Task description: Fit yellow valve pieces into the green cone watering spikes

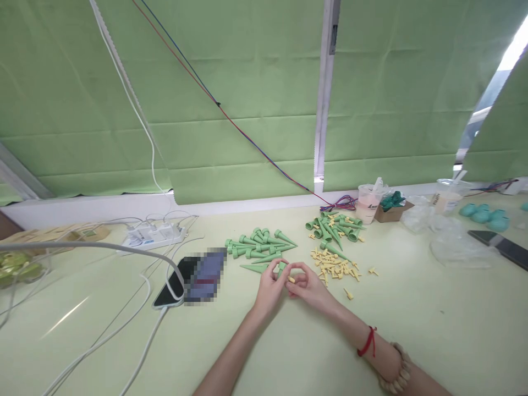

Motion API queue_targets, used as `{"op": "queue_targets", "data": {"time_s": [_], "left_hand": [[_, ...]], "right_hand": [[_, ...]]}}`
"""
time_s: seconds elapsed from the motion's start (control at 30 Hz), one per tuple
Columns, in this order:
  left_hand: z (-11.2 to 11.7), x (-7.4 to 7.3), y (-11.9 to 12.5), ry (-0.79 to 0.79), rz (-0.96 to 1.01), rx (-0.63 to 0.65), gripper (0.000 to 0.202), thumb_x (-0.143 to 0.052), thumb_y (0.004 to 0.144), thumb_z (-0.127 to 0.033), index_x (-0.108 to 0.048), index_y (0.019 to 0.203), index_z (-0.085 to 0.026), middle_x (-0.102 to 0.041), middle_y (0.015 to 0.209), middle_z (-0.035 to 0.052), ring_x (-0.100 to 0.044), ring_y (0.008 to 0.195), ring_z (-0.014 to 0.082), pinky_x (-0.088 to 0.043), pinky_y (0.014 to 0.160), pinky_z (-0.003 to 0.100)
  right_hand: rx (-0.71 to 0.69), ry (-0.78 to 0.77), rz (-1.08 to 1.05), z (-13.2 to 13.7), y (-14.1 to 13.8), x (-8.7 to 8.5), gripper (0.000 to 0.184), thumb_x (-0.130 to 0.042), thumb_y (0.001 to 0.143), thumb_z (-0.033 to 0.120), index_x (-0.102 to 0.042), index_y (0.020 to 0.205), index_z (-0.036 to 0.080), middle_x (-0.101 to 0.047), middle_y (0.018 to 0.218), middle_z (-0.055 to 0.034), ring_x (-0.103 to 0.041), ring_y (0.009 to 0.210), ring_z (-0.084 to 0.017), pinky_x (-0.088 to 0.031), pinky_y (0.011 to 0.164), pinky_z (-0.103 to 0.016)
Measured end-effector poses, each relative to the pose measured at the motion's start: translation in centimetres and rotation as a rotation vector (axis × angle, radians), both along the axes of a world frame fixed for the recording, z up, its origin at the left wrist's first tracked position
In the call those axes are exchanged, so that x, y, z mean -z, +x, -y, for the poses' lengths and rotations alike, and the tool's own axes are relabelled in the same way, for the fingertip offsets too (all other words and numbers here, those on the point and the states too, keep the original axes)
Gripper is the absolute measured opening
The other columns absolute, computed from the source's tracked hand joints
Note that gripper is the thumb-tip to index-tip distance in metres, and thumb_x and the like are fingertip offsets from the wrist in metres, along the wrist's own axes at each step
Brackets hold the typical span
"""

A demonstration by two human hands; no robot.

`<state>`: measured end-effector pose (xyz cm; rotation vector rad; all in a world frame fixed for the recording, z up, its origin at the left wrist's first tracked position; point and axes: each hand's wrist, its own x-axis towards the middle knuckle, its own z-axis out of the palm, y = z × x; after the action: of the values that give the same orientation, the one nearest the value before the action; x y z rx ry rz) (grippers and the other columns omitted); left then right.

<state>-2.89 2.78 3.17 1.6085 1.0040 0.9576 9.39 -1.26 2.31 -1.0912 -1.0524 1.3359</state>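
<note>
My left hand (pixel 269 287) is closed around a green plastic spike (pixel 281 268), whose capped end shows between the fingers. Close against it, my right hand (pixel 311 286) pinches a small yellow plastic nozzle (pixel 291 279) near that end. Fingers partly hide both pieces, so I cannot tell whether they touch. Behind my left hand lies a pile of capped green spikes (pixel 256 242). Beyond my right hand are loose yellow nozzles (pixel 334 265), and farther back a heap of open-ended green spikes (pixel 336 226).
Two phones (pixel 175 283) and white cables lie at the left, near a power strip (pixel 152 235). At the back right stand a plastic cup (pixel 367 203) and a small cardboard box (pixel 391 213). Clear plastic bags (pixel 457 247) and another phone (pixel 501 247) are farther right.
</note>
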Motion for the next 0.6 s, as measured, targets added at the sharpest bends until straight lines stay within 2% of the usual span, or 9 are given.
{"op": "queue_targets", "data": {"time_s": [0.1, 0.23, 0.37, 0.43, 0.53, 0.6], "left_hand": [[0.1, -0.1, 0.0, 0.02, 0.005, -0.021, 0.033, -0.051, 0.075, -0.047, -0.051, 0.09, -0.017, -0.029, 0.041, -0.0099, -0.024, 0.032, 0.0034, -0.019, 0.036, 0.016], [0.5, -0.6, 0.1, 0.04, -0.008, -0.022, 0.032, -0.051, 0.076, -0.045, -0.051, 0.092, -0.017, -0.032, 0.042, -0.0093, -0.026, 0.034, 0.0036, -0.021, 0.036, 0.015], [0.8, -1.0, 0.2, 0.027, -0.008, 0.014, 0.032, -0.053, 0.075, -0.043, -0.051, 0.092, -0.016, -0.034, 0.041, -0.0089, -0.028, 0.035, 0.0042, -0.022, 0.036, 0.015], [0.8, -1.1, 0.2, 0.018, 0.009, 0.037, 0.031, -0.051, 0.076, -0.043, -0.05, 0.092, -0.016, -0.032, 0.039, -0.0095, -0.026, 0.033, 0.0042, -0.021, 0.034, 0.015], [0.6, -1.2, 0.0, 0.014, 0.026, 0.044, 0.031, -0.05, 0.077, -0.044, -0.05, 0.092, -0.017, -0.028, 0.038, -0.0101, -0.024, 0.032, 0.0043, -0.019, 0.033, 0.015], [0.4, -1.2, -0.1, 0.028, 0.002, 0.031, 0.031, -0.053, 0.075, -0.044, -0.051, 0.09, -0.017, -0.027, 0.038, -0.0102, -0.024, 0.032, 0.0042, -0.017, 0.033, 0.015]], "right_hand": [[-0.047, -0.075, -0.03, 0.0, 0.6, -0.5, 0.052, -0.073, 0.058, 0.04, -0.055, 0.1, 0.015, -0.057, 0.063, 0.0028, -0.058, 0.062, -0.011, -0.05, 0.067, -0.029], [-0.178, -0.225, -0.136, -0.2, 1.4, -0.6, 0.04, -0.072, 0.062, 0.037, -0.064, 0.091, 0.011, -0.063, 0.087, -0.0069, -0.059, 0.077, -0.012, -0.048, 0.077, -0.026], [-0.085, -0.252, -0.208, -0.3, 1.0, -0.1, 0.03, -0.077, 0.055, 0.024, -0.065, 0.079, 0.013, -0.061, 0.076, -0.0019, -0.058, 0.072, -0.01, -0.047, 0.078, -0.026], [-0.129, -0.219, -0.264, -0.2, 0.9, -0.2, 0.023, -0.075, 0.057, 0.021, -0.064, 0.075, 0.013, -0.06, 0.074, -0.0008, -0.057, 0.07, -0.01, -0.047, 0.077, -0.025], [-0.273, -0.192, -0.369, 0.0, 1.0, -0.9, 0.027, -0.073, 0.06, 0.017, -0.064, 0.086, 0.016, -0.06, 0.079, -0.0007, -0.057, 0.073, -0.01, -0.047, 0.075, -0.024], [-0.289, -0.211, -0.415, 0.1, 1.3, -1.2, 0.028, -0.072, 0.062, 0.016, -0.065, 0.088, 0.017, -0.06, 0.081, -0.0008, -0.058, 0.073, -0.01, -0.048, 0.073, -0.024]]}}
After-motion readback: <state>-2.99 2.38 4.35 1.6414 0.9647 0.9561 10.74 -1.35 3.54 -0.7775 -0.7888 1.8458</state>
